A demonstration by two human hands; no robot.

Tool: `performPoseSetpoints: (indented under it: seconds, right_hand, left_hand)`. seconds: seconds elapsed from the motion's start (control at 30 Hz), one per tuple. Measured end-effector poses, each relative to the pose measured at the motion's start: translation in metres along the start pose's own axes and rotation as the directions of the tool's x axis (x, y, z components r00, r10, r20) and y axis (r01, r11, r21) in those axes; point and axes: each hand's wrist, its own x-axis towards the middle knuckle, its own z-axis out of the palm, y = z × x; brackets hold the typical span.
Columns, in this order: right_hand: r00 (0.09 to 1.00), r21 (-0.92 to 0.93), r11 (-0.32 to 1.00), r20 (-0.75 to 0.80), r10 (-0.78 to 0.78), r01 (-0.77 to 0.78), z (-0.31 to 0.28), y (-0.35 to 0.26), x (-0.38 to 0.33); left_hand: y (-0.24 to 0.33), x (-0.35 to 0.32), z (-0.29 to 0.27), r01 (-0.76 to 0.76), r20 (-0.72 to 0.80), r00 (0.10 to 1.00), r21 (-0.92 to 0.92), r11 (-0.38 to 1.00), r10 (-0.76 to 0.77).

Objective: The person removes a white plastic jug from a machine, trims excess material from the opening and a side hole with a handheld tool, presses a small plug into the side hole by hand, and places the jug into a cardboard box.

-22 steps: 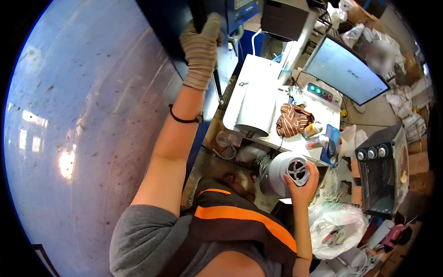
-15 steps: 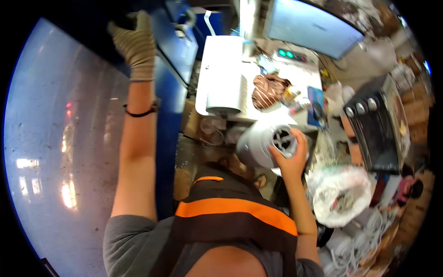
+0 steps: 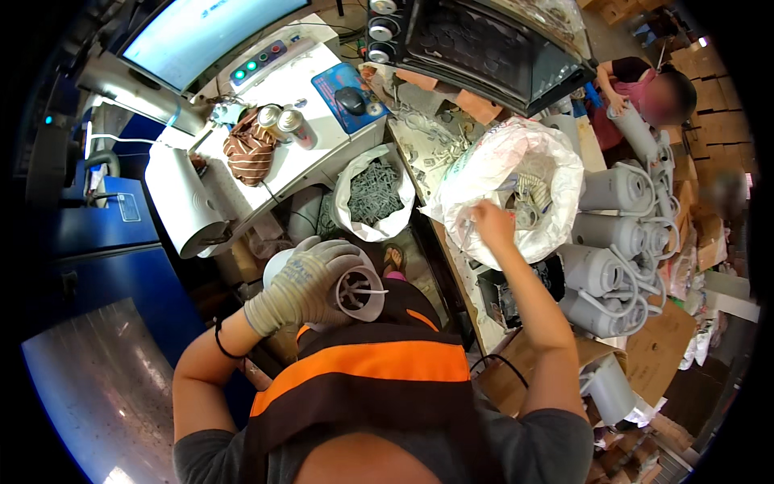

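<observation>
A pale blue screen [image 3: 214, 32] glows top left; brown cartons [image 3: 709, 121] stack far right.

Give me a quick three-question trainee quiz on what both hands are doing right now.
1. True or false: the left hand wears a knit glove.
2. What is the right hand reaching into? A) the white plastic bag B) a cardboard box C) a drawer
3. Fill in: the left hand grips a white ____ housing held against the apron.

Key: 1 true; 2 A; 3 cylindrical.
</observation>
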Motion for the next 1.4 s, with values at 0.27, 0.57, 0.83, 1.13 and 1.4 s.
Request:
performPoseSetpoints:
  seconds: [0.27, 0.57, 0.83, 1.13, 1.4]
  right_hand:
    - [0.971, -0.528, 0.849, -0.205, -0.121, -0.005, 0.023, 0.208, 0.061]
    - [0.504, -0.193, 0.48, 0.095, -0.859, 0.856, -0.063, -0.021, -0.064]
    - [0.682, -0.331, 0.598, 0.401, -0.611, 0.73, -0.063, -0.053, -0.092]
    - [0.765, -0.231, 0.792, 0.506, -0.398, 0.565, -0.038, -0.055, -0.125]
    - [0.768, -0.385, 0.665, 0.342, -0.542, 0.64, -0.028, -0.077, -0.13]
  left_hand:
    - [0.014, 0.079, 0.035, 0.061, 0.364, 0.924, 0.157, 0.986, -0.115]
    - [-0.005, 0.145, 0.036, 0.091, 0.636, 0.768, -0.223, 0.97, 0.074]
    - [0.023, 0.127, 0.013, 0.016, 0.639, 0.768, -0.092, 0.996, 0.047]
    - [0.037, 0.082, 0.024, -0.149, 0.433, 0.899, 0.146, 0.978, 0.072]
    - [0.04, 0.065, 0.019, -0.121, 0.341, 0.938, 0.136, 0.983, 0.068]
